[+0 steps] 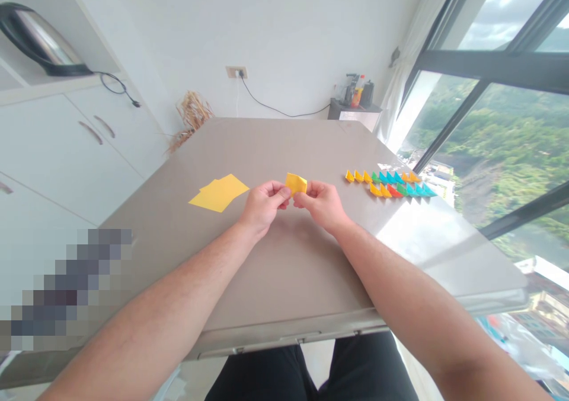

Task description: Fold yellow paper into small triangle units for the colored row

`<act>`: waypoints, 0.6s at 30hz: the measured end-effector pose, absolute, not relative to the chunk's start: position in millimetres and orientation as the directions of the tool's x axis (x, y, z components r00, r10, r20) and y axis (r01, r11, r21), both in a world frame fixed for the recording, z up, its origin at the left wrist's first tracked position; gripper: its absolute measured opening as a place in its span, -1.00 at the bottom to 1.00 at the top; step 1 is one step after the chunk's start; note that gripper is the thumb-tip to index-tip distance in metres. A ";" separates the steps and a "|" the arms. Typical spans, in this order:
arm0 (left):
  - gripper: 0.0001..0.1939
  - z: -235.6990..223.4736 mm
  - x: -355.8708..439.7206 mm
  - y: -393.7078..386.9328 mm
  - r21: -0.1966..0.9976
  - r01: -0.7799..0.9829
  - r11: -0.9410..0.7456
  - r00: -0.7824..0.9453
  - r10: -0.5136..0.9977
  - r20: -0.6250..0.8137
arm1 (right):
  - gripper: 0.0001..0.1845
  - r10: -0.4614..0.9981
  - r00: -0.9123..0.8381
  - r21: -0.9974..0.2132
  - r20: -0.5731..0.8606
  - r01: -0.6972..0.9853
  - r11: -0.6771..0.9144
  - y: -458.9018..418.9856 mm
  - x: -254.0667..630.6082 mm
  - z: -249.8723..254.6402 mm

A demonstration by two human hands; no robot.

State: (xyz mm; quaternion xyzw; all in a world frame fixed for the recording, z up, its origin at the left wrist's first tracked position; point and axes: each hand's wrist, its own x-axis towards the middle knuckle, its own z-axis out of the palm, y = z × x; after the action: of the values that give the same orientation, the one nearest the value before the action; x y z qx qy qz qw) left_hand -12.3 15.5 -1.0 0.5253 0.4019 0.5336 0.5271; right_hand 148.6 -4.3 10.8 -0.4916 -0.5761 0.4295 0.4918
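Note:
A small folded piece of yellow paper (296, 183) is held up just over the table, between my two hands. My left hand (267, 202) pinches its left lower edge with thumb and fingers. On the other side, my right hand (322, 202) grips the right lower edge, thumb in front. Part of the paper is covered by my fingertips. Left of my hands, a few flat yellow paper sheets (217, 194) lie overlapping on the table. To the right stand two rows of small folded paper boats (391, 184) in yellow, orange, green, blue and red.
The grey-brown table (284, 146) reaches toward a white wall with a socket (236, 72). A low cabinet (353, 112) with bottles stands beyond the far edge. Windows (502, 110) line the right side. An electric kettle (47, 42) sits on a shelf at the upper left.

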 end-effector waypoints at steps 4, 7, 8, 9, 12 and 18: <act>-0.83 0.2 -15.6 15.4 0.986 -0.116 -0.118 0.184 0.973 0.138 | -0.81 0.991 -0.040 -0.969 0.130 0.206 0.135 -3.9 152.9 10.9; -0.84 1.8 -19.1 16.5 0.990 -0.077 -0.117 0.240 0.962 0.132 | -0.78 0.991 -0.094 -0.960 0.096 0.255 0.117 -5.4 155.4 13.2; -0.83 1.9 -20.1 17.2 0.990 -0.051 -0.129 0.255 0.957 0.137 | -0.78 0.989 -0.118 -0.957 0.085 0.266 0.114 -5.9 155.7 14.0; -0.84 1.7 -20.7 18.0 0.990 -0.030 -0.138 0.265 0.954 0.141 | -0.77 0.988 -0.137 -0.955 0.077 0.276 0.113 -6.4 155.6 14.6; -0.84 1.1 -21.3 20.3 0.992 -0.068 -0.103 0.238 0.964 0.117 | -0.75 0.987 -0.129 -0.951 0.097 0.280 0.130 -7.1 154.1 14.4; -0.79 2.6 -18.1 18.1 0.962 -0.274 0.014 0.201 0.979 0.043 | -0.74 0.977 -0.038 -0.942 0.212 0.259 0.214 -10.3 146.9 11.3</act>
State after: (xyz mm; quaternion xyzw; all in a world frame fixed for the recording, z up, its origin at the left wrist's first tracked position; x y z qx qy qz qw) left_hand -18.1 18.1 2.6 0.4787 0.3678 0.5138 0.6096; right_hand 146.9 -10.3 11.3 -0.5020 -0.6150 0.3752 0.4785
